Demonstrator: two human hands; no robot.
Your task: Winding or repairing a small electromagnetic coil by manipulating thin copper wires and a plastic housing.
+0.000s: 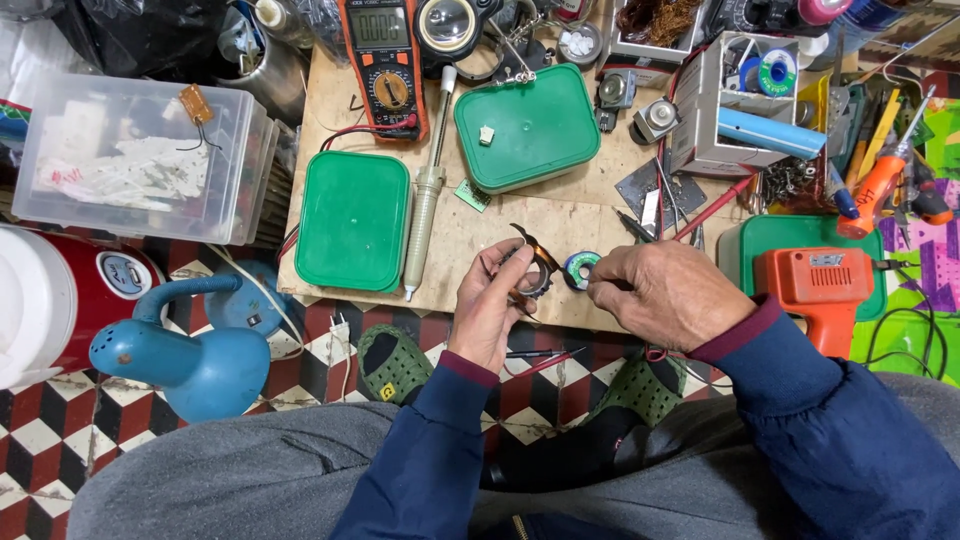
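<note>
My left hand holds a small round copper-wound coil part by its edge, just above the front edge of a low wooden board. My right hand is right beside it, fingertips pinched toward the coil as if on a fine wire; the wire itself is too thin to make out. A small green solder spool lies on the board between the two hands.
Two green lidded boxes, a desoldering pump and an orange multimeter lie on the board. An orange drill sits right, a blue hair dryer and clear plastic bin left. Checkered floor and green clogs below.
</note>
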